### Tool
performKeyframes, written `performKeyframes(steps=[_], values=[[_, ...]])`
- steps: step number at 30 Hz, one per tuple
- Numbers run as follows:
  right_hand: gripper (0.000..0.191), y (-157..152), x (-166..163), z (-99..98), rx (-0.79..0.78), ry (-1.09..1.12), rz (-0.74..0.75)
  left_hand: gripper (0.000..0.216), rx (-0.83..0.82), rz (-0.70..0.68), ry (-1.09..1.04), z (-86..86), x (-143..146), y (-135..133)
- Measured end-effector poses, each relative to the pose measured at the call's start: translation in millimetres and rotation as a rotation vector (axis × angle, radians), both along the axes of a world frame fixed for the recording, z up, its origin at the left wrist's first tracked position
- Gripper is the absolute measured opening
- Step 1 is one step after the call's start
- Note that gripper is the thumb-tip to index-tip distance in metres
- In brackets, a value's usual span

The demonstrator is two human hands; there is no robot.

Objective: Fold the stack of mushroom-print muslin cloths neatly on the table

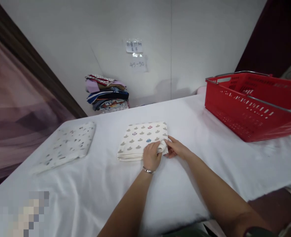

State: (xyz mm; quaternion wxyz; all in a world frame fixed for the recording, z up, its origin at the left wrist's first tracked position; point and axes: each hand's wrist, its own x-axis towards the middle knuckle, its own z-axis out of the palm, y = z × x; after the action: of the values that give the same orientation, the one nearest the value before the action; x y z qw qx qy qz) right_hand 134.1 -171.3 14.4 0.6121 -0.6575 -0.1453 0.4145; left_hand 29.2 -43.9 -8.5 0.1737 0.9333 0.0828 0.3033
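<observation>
A folded cream cloth (142, 138) printed with small grey, red and blue shapes lies in the middle of the white table (91, 194). My left hand (151, 155), with a bracelet at the wrist, presses on the cloth's near right corner, fingers curled over the edge. My right hand (176, 148) pinches the same corner from the right side. Both hands meet at that corner and the cloth lies flat on the table.
A second folded spotted cloth (67, 144) lies at the left. A stack of folded clothes (107, 93) stands against the back wall. A red plastic basket (254, 105) with metal handles sits at the right. Paper labels hang on the wall (135, 54).
</observation>
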Motion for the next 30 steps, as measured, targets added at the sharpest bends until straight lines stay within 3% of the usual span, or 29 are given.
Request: performKeyframes(steps=[5,13,18,26,30], values=[[0.063,-3.8,7.8,-3.5,0.065,0.072,0.036,0.032,-0.070,-0.011,0.000,-0.1,1.0,2.7],[0.090,-5.4,5.7,-2.9,-0.043,0.024,-0.036,0.028,-0.205,0.028,-0.095,-2.6,0.0,3.7],[0.074,-2.0,-2.4,-0.3,0.045,-0.073,0.026,0.031,-0.161,0.012,-0.097,2.6,-5.0,0.6],[0.076,-4.6,-0.6,-1.1,0.086,0.075,0.050,0.032,-0.012,-0.073,0.048,3.6,-8.2,-3.5],[0.069,-6.8,0.8,-0.3,0.196,0.146,0.038,0.039,0.013,-0.097,0.061,2.2,-9.3,-5.1]])
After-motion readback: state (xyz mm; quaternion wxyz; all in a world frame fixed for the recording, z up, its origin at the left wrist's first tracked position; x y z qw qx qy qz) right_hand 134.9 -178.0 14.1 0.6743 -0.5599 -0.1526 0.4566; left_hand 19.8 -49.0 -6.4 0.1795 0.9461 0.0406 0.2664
